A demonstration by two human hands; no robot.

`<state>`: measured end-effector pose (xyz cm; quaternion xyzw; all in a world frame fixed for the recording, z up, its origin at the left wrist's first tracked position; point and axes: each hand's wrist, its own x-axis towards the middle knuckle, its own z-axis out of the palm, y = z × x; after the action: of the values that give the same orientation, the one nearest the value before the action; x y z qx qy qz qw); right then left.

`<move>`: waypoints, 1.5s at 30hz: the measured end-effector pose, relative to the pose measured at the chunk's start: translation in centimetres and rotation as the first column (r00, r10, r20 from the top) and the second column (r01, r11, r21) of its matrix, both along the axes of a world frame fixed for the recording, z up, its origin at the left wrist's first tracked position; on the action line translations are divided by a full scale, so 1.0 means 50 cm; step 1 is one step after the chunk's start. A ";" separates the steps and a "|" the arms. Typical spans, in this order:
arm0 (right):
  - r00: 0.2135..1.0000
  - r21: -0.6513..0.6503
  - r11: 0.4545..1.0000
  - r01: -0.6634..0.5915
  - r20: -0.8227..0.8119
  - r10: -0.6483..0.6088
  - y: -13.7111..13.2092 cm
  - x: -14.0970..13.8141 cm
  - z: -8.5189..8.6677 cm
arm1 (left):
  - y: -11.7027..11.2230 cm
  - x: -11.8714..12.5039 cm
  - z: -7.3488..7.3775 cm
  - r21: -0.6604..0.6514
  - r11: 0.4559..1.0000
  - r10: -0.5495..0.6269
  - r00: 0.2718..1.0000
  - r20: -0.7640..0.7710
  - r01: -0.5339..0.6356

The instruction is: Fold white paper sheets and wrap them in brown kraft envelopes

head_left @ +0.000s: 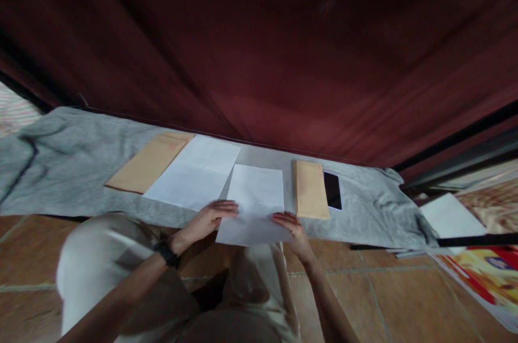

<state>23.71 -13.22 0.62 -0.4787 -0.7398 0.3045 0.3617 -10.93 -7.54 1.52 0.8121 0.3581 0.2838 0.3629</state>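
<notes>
A white sheet of paper (257,197) lies in front of me, its near end reaching past the edge of the grey cloth. My left hand (212,217) grips its left edge, fingers on top and thumb out of sight. On the opposite edge, my right hand (294,228) holds the paper in the same way. Just left of it rests a larger creased white sheet (194,170), partly over a brown envelope (149,162). To the right of my right hand is a stack of brown envelopes (311,189).
A dark-screened phone (333,191) sits beside the envelope stack. Grey cloth (372,203) covers the narrow surface, with a dark red fabric wall (275,73) behind. Another white sheet (452,216) and a colourful printed package (489,273) are at the far right.
</notes>
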 end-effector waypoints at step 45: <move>0.535 0.185 0.701 0.689 0.522 -0.664 0.182 -0.132 0.017 | 0.113 0.147 0.095 0.104 0.692 0.561 0.442 -0.700 -0.714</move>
<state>17.13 -4.12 1.47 -0.8005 -0.5611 0.0047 0.2106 -3.57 -1.87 6.27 0.6160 0.7721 0.0401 0.1509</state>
